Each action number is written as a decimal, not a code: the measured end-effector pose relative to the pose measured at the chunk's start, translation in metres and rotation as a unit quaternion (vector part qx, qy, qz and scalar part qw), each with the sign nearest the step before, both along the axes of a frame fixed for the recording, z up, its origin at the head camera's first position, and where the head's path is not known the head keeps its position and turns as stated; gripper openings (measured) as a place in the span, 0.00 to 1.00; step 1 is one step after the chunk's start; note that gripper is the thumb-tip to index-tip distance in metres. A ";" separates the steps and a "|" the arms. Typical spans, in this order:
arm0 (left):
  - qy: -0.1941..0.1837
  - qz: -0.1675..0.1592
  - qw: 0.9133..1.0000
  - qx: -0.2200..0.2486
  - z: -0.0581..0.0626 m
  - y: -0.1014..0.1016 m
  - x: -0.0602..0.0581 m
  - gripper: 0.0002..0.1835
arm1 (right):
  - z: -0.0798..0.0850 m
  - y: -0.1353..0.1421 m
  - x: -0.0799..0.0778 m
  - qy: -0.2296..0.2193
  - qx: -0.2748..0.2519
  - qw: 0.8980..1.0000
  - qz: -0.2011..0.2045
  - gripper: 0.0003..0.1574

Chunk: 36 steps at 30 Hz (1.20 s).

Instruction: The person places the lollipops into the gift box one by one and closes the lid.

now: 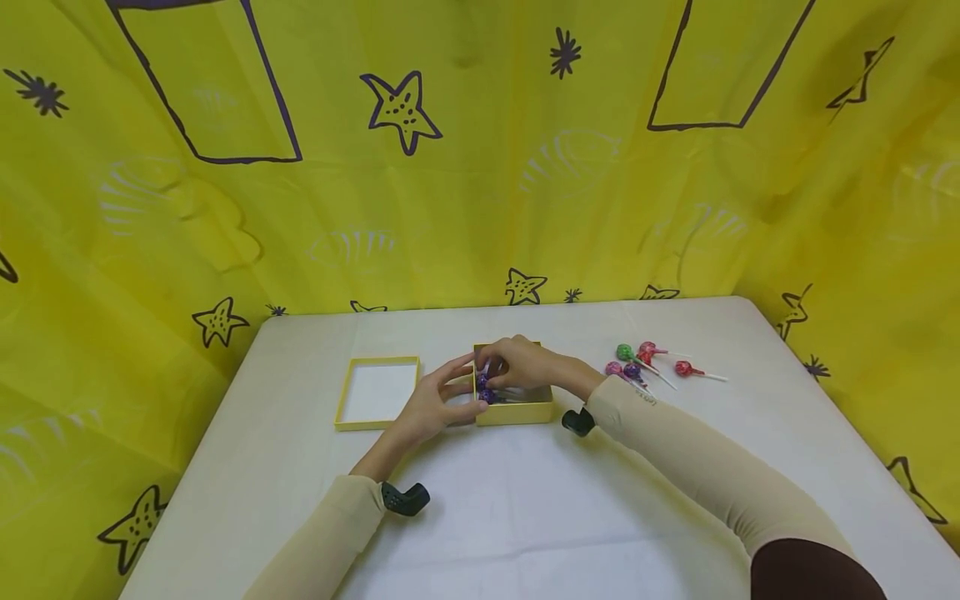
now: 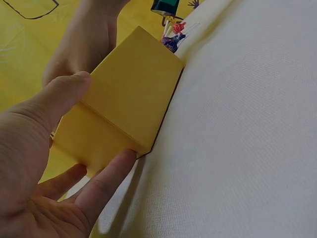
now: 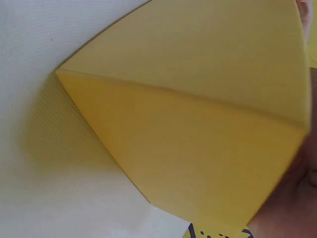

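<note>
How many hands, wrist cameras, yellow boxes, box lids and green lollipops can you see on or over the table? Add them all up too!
Left hand plus right hand: 2 hands
Wrist cameras: 2
Yellow box: 1
Box lid: 1
Green lollipop: 1 in sight
Total: 7

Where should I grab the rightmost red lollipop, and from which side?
Probably by its white stick, pinched from the right: the red lollipop lies flat, its stick pointing right, away from the other lollipops, so that end looks unobstructed.
</note>
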<state>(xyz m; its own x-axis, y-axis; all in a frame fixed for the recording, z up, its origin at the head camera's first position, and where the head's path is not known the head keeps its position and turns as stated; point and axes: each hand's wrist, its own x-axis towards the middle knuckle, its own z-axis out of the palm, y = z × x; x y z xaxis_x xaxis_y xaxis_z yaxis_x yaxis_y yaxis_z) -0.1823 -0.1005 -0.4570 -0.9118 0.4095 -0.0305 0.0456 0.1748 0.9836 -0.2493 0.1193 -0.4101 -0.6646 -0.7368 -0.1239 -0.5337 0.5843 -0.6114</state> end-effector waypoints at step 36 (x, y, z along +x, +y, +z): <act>-0.001 0.007 1.000 -0.006 -0.002 0.001 -0.002 0.47 | 0.062 0.069 0.012 0.089 -0.025 0.996 0.020 0.27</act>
